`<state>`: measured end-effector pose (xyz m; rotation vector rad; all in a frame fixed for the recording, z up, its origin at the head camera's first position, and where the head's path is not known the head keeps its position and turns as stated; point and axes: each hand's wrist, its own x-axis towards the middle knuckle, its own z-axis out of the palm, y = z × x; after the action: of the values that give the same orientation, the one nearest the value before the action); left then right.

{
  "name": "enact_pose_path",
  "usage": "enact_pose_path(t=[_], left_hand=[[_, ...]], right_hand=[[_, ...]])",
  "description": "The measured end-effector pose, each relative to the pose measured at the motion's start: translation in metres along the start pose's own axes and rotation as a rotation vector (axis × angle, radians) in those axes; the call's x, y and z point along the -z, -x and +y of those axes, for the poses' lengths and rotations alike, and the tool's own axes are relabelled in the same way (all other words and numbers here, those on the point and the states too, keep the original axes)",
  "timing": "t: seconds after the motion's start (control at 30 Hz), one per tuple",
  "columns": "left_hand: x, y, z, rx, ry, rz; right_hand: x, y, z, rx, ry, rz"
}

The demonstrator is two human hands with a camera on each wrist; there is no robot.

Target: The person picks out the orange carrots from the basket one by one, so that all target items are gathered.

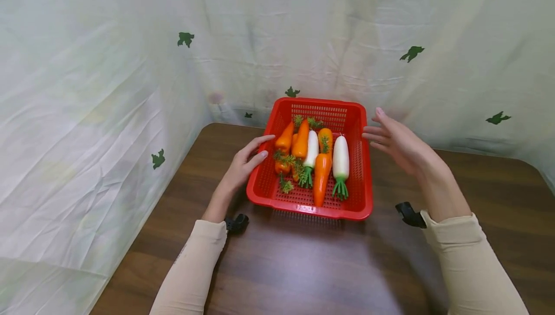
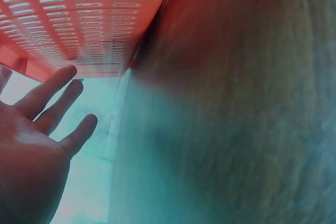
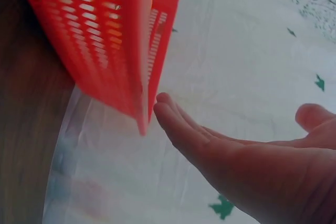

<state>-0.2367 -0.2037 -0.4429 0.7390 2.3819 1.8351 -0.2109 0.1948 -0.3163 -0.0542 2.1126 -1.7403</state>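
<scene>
A red plastic basket [image 1: 309, 211] with slotted walls sits on the wooden table. Inside lie several orange carrots [image 1: 322, 177] with leafy green tops and two white radishes [image 1: 341, 161] with green stems. My left hand [image 1: 243, 165] is at the basket's left rim with fingers extended; its fingertips are at or very near the rim, and contact is hard to tell. On the other side my right hand [image 1: 405, 149] is raised by the right rim, fingers straight and thumb up. In the right wrist view, its fingertips are close to the basket wall [image 3: 105, 51]. Neither hand holds anything.
The brown wooden table [image 1: 295, 267] runs under the basket and both arms. A pale cloth [image 1: 325, 50] with green leaf prints hangs behind and along the left side. Black straps [image 1: 409, 215] sit at the wrists.
</scene>
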Motion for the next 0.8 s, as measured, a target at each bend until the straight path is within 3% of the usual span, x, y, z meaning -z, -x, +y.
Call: enact_pose_path(t=[0.43, 0.8], left_hand=[[0.000, 0.000, 0.000, 0.001, 0.007, -0.011], [0.001, -0.001, -0.001, -0.003, 0.018, -0.010]], right_hand=[[-0.019, -0.038, -0.028, -0.104, -0.192, -0.089], [-0.048, -0.077, -0.033, -0.212, -0.347, -0.019]])
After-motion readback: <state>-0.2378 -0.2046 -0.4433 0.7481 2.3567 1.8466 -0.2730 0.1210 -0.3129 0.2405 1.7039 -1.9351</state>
